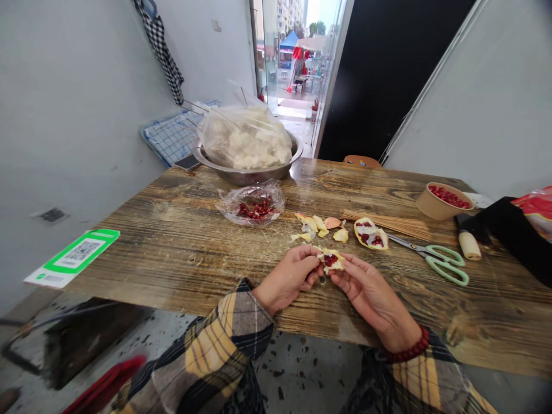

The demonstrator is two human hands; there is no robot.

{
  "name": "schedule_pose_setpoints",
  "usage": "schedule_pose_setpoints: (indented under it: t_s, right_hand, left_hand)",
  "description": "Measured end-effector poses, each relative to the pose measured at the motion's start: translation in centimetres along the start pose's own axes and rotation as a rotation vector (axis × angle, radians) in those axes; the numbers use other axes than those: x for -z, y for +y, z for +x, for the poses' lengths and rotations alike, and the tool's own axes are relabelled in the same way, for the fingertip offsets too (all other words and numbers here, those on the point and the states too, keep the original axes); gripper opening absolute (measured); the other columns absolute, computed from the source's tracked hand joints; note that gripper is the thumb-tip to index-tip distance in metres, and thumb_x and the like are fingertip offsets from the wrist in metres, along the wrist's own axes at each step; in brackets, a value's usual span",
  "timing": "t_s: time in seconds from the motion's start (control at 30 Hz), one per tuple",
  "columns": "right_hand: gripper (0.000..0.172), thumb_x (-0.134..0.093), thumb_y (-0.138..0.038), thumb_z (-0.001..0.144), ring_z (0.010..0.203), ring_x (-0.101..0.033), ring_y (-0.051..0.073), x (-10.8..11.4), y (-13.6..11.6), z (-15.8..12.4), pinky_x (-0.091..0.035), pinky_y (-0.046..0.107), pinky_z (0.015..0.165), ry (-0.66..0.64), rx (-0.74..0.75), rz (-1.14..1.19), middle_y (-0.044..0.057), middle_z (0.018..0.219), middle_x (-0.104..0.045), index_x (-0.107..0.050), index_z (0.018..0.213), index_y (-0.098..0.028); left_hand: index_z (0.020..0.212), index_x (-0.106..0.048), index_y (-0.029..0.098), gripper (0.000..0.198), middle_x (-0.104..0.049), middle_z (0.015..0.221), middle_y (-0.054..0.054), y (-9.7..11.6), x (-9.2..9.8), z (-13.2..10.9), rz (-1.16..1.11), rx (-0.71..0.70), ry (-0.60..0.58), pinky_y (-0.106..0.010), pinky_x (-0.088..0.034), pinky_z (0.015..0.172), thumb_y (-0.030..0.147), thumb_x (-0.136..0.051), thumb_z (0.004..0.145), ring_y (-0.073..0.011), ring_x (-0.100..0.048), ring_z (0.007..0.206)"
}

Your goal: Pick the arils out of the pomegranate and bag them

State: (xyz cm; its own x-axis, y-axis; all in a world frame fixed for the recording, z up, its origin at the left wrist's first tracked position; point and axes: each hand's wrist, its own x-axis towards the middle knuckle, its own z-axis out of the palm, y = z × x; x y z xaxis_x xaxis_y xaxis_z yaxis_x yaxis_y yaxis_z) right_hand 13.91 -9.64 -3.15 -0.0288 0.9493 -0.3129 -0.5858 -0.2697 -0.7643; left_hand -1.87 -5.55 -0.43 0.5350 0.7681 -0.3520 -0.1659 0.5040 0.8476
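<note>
Both my hands meet over the wooden table and pinch a small pomegranate piece with red seeds showing. My left hand grips its left side with curled fingers. My right hand holds its right side, a red bead bracelet on that wrist. Just beyond lie yellow peel scraps and another pomegranate chunk. A clear plastic bag with red seeds sits further back.
A steel bowl holding a bag of white stuff stands at the far edge. Green-handled scissors, a bundle of bamboo skewers, a paper bowl of seeds and a short knife handle lie to the right. An open doorway lies beyond.
</note>
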Motion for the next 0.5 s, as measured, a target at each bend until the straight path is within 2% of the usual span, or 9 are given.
schedule_pose_setpoints:
  t_s: [0.37, 0.5]
  right_hand:
    - [0.02, -0.08, -0.023, 0.07, 0.071, -0.069, 0.01, -0.07, 0.12, 0.07, -0.057, 0.016, 0.071, 0.019, 0.063, 0.039, 0.003, 0.088, -0.075, -0.074, 0.088, -0.018]
    - [0.019, -0.079, -0.022, 0.07, 0.076, -0.069, 0.01, -0.17, 0.1, 0.01, -0.057, 0.017, 0.072, 0.016, 0.062, 0.035, 0.003, 0.091, -0.074, -0.073, 0.087, -0.018]
  left_hand:
    - [0.082, -0.056, 0.014, 0.015, -0.052, 0.063, 0.001, -0.06, 0.42, 0.36, -0.123, 0.016, 0.048, -0.014, -0.014, 0.038, 0.013, -0.058, 0.067, -0.002, -0.037, 0.043]
    - [0.079, -0.054, 0.015, 0.011, -0.054, 0.065, 0.001, 0.23, 0.26, 0.12, -0.194, 0.025, -0.004, -0.014, -0.018, 0.038, 0.017, -0.057, 0.07, -0.0036, -0.042, 0.046]
